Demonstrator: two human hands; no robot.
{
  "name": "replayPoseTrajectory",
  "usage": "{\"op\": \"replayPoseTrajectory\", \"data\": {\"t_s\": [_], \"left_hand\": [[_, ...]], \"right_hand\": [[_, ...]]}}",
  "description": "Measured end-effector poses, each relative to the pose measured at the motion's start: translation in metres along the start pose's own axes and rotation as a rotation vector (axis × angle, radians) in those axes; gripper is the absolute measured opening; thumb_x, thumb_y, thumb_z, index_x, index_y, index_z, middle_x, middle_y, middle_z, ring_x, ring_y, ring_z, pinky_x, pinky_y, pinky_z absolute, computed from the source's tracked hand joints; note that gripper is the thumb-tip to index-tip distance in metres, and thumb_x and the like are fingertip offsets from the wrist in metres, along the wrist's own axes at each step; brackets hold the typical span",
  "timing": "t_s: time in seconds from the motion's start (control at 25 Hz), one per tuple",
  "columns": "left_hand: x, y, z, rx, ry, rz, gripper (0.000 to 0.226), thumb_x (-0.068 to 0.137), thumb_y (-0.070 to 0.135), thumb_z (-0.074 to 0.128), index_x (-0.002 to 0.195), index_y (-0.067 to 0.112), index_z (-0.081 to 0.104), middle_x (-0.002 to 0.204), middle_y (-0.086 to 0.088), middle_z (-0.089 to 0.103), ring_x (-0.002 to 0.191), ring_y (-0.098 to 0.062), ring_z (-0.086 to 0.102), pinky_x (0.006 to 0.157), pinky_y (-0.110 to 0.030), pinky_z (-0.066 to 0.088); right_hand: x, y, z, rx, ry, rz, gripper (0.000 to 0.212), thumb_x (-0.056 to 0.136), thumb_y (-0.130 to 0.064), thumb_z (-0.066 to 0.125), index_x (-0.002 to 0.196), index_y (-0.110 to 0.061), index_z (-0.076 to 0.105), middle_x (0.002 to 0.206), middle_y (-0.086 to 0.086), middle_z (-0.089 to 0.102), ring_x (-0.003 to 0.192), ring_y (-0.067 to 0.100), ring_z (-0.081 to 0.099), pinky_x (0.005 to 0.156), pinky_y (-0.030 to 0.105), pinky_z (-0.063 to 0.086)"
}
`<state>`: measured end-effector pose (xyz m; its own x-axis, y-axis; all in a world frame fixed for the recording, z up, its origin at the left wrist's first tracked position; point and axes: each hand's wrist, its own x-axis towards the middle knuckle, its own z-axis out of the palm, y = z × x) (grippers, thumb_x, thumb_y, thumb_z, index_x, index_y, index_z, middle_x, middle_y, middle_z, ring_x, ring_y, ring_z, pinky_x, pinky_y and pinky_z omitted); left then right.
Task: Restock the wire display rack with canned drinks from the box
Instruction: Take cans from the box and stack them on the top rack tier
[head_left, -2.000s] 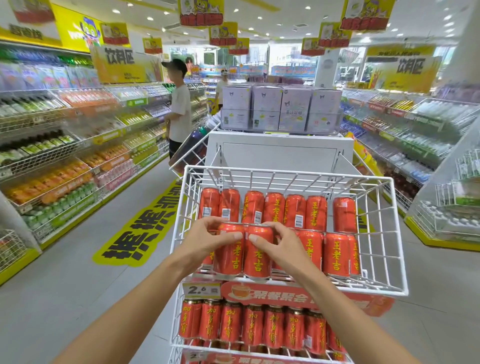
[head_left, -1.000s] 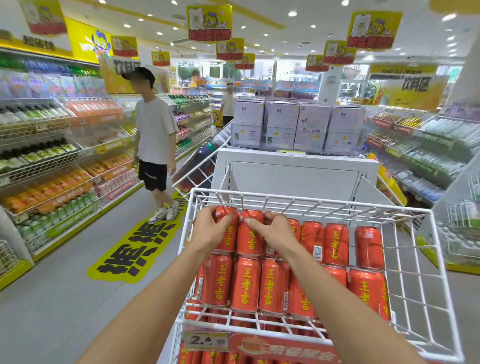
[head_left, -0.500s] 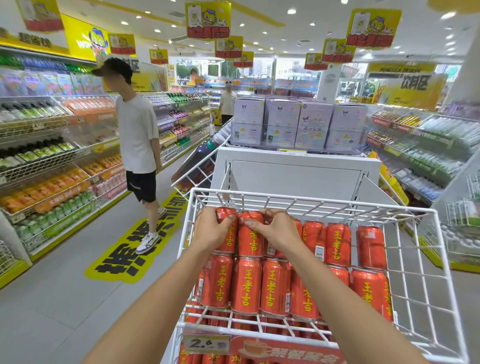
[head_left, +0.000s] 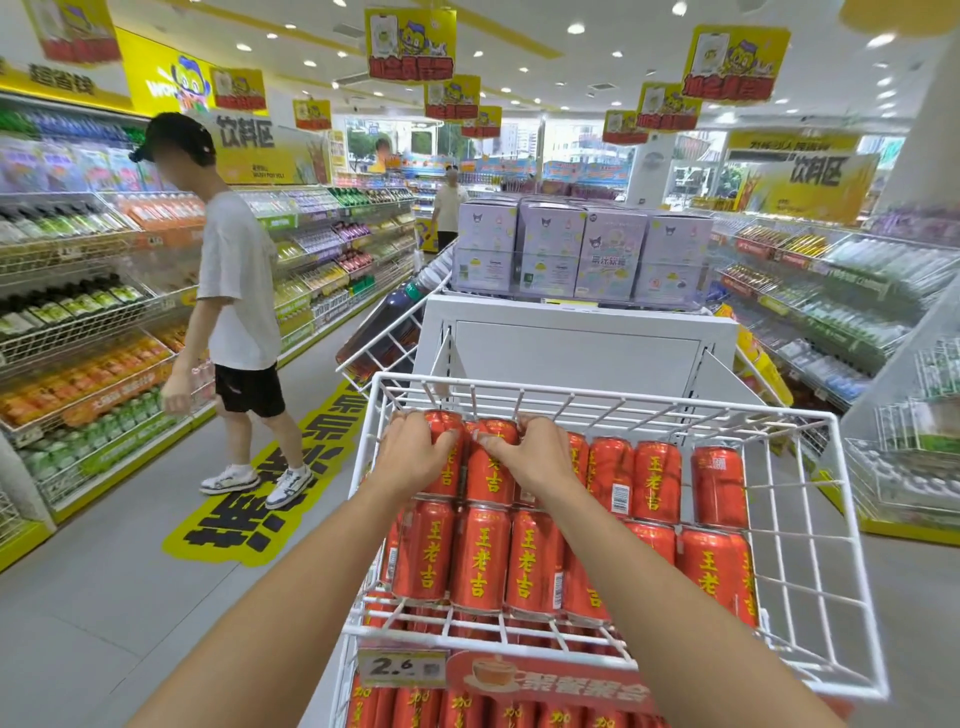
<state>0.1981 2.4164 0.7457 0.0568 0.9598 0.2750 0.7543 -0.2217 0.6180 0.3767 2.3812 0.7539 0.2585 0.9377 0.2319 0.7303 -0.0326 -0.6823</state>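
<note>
A white wire display rack (head_left: 810, 525) stands right in front of me, its top basket filled with rows of red cans with yellow lettering (head_left: 480, 564). My left hand (head_left: 415, 449) grips a red can (head_left: 447, 475) at the back left of the basket. My right hand (head_left: 530, 452) grips the neighbouring red can (head_left: 488, 470) beside it. Both cans stand in the back row against the basket's rear wall. A lower shelf holds more red cans (head_left: 374, 709). The box is not in view.
A person in a white shirt and black cap (head_left: 234, 306) walks in the aisle to my left. Drink shelves (head_left: 78, 322) line both sides. A white stand with purple boxes (head_left: 576, 254) sits behind the rack. A price tag (head_left: 402, 667) hangs on the basket front.
My hands carried two cans from the front row to the back left of the basket. The person on the left has walked closer along the aisle.
</note>
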Motion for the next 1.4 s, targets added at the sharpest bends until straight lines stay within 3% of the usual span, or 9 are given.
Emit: {"op": "replayPoseTrajectory", "data": {"t_s": [0.16, 0.48, 0.64, 0.8, 0.88, 1.04, 1.16, 1.28, 1.4], "left_hand": [[-0.028, 0.015, -0.023, 0.203, -0.057, 0.13, 0.035, 0.094, 0.044, 0.057, 0.09, 0.01, 0.054, 0.102, -0.021, 0.061, 0.103, -0.039, 0.058, 0.083, -0.043, 0.044], [-0.112, 0.067, -0.061, 0.533, -0.27, 0.342, 0.043, 0.099, 0.048, 0.055, 0.104, 0.006, 0.059, 0.115, -0.022, 0.06, 0.111, -0.039, 0.055, 0.093, -0.044, 0.042], [-0.155, 0.094, -0.067, 0.53, -0.299, 0.427, 0.045, 0.097, 0.054, 0.053, 0.099, 0.009, 0.056, 0.102, -0.016, 0.058, 0.104, -0.038, 0.058, 0.089, -0.049, 0.049], [-0.212, 0.094, -0.062, 0.508, -0.32, 0.527, 0.05, 0.098, 0.051, 0.054, 0.123, 0.007, 0.055, 0.12, -0.016, 0.059, 0.114, -0.038, 0.057, 0.094, -0.048, 0.049], [-0.242, 0.082, -0.058, 0.469, -0.31, 0.557, 0.048, 0.097, 0.05, 0.056, 0.12, 0.008, 0.056, 0.119, -0.016, 0.059, 0.112, -0.038, 0.058, 0.092, -0.049, 0.05], [-0.284, 0.05, -0.052, 0.407, -0.352, 0.531, 0.049, 0.094, 0.054, 0.054, 0.113, 0.009, 0.06, 0.111, -0.016, 0.066, 0.104, -0.037, 0.062, 0.086, -0.047, 0.052], [-0.307, 0.015, -0.038, 0.367, -0.427, 0.491, 0.065, 0.088, 0.061, 0.047, 0.131, 0.014, 0.058, 0.112, -0.01, 0.071, 0.103, -0.031, 0.066, 0.086, -0.044, 0.054], [-0.317, -0.021, -0.004, 0.322, -0.46, 0.389, 0.042, 0.095, 0.046, 0.059, 0.11, 0.007, 0.061, 0.098, -0.014, 0.066, 0.095, -0.035, 0.063, 0.077, -0.041, 0.049], [-0.35, -0.067, 0.046, 0.3, -0.551, 0.268, 0.045, 0.095, 0.047, 0.057, 0.105, 0.003, 0.06, 0.1, -0.015, 0.064, 0.096, -0.036, 0.061, 0.081, -0.046, 0.051]], "right_hand": [[-0.017, -0.007, -0.026, -0.205, -0.074, -0.158, 0.055, 0.096, -0.059, 0.056, 0.108, -0.006, 0.066, 0.113, 0.019, 0.069, 0.109, 0.037, 0.064, 0.087, 0.041, 0.05], [-0.099, -0.009, -0.084, -0.615, -0.167, -0.427, 0.056, 0.099, -0.059, 0.046, 0.129, -0.013, 0.058, 0.133, 0.015, 0.057, 0.129, 0.036, 0.051, 0.103, 0.047, 0.044], [-0.159, -0.006, -0.119, -0.668, -0.134, -0.403, 0.063, 0.1, -0.06, 0.045, 0.141, -0.014, 0.054, 0.141, 0.014, 0.053, 0.134, 0.035, 0.047, 0.104, 0.052, 0.047], [-0.228, 0.004, -0.144, -0.719, -0.106, -0.325, 0.062, 0.099, -0.061, 0.044, 0.14, -0.015, 0.054, 0.135, 0.014, 0.056, 0.128, 0.038, 0.051, 0.102, 0.052, 0.049], [-0.264, 0.009, -0.145, -0.733, -0.116, -0.289, 0.063, 0.1, -0.061, 0.044, 0.143, -0.016, 0.051, 0.139, 0.015, 0.054, 0.131, 0.038, 0.05, 0.102, 0.053, 0.048], [-0.318, 0.017, -0.128, -0.726, -0.166, -0.265, 0.065, 0.101, -0.059, 0.044, 0.147, -0.014, 0.049, 0.143, 0.017, 0.053, 0.134, 0.038, 0.047, 0.106, 0.055, 0.046], [-0.343, 0.029, -0.1, -0.675, -0.225, -0.265, 0.062, 0.101, -0.057, 0.045, 0.144, -0.012, 0.051, 0.139, 0.015, 0.055, 0.131, 0.037, 0.048, 0.103, 0.053, 0.048], [-0.349, 0.054, -0.05, -0.629, -0.314, -0.263, 0.063, 0.101, -0.057, 0.045, 0.145, -0.012, 0.05, 0.142, 0.013, 0.053, 0.132, 0.036, 0.047, 0.103, 0.052, 0.048], [-0.37, 0.106, 0.019, -0.558, -0.423, -0.243, 0.064, 0.101, -0.056, 0.047, 0.148, -0.012, 0.048, 0.142, 0.015, 0.053, 0.133, 0.038, 0.046, 0.105, 0.051, 0.046]]}}
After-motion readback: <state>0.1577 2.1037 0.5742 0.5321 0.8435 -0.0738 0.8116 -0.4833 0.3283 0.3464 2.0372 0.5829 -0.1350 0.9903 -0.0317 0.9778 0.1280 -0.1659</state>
